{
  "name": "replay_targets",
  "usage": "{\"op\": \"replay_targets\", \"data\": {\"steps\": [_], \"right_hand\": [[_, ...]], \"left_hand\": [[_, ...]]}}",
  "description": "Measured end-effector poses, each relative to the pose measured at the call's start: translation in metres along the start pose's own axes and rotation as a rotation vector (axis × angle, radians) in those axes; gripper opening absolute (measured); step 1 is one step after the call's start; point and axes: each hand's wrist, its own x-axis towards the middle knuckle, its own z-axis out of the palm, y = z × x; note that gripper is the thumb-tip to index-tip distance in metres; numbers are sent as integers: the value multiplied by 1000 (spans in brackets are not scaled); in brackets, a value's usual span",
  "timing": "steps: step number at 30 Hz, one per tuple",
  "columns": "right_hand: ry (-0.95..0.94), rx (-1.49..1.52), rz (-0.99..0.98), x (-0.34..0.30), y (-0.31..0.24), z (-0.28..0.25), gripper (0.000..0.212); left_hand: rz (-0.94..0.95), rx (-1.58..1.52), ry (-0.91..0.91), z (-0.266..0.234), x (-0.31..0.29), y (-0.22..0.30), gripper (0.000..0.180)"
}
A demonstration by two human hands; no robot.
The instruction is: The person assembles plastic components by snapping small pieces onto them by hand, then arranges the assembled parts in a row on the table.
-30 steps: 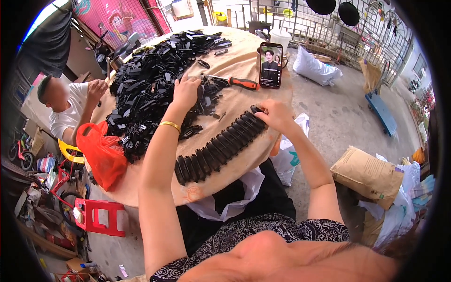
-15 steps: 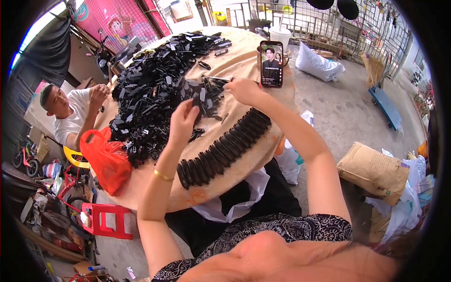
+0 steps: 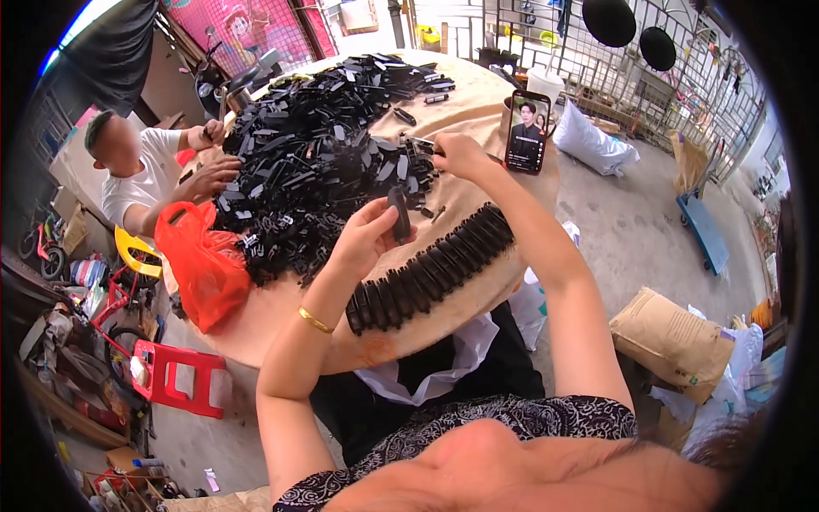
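Note:
My left hand point(image 3: 363, 235) is closed on a long black plastic piece with rounded ends point(image 3: 398, 213), held upright between thumb and fingers just above the near edge of the pile. At the right edge of the heap of black plastic parts point(image 3: 299, 145), my right hand point(image 3: 462, 159) has its fingers pinched together beside some small parts; what it grips, if anything, is hidden. Between my forearms, a curved row of similar black pieces point(image 3: 431, 269) stands side by side on the tan cloth-covered round table point(image 3: 392, 346).
Past my right hand a phone point(image 3: 525, 132) stands upright against a cup. A red plastic bag point(image 3: 200, 264) hangs over the left table edge. Across on the left, a co-worker's hands point(image 3: 213, 175) are at the heap. A red stool point(image 3: 179, 375) stands lower left; sacks point(image 3: 670, 341) lie right.
My left hand has come back from the heap and now shows the black piece upright. The right hand stays at the heap's edge. The co-worker's hands have lowered and parted.

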Motion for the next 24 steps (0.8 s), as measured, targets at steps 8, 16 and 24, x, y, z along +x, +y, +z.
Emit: {"op": "replay_targets", "data": {"steps": [8, 16, 24], "right_hand": [[53, 983, -5, -66, -71, -32, 20], [-8, 1336, 30, -89, -92, -35, 21], [377, 841, -123, -93, -95, -25, 13]], "left_hand": [[28, -111, -36, 5, -2, -2, 32], [29, -71, -59, 18, -4, -4, 34], [1, -85, -90, 19, -7, -5, 36]]}}
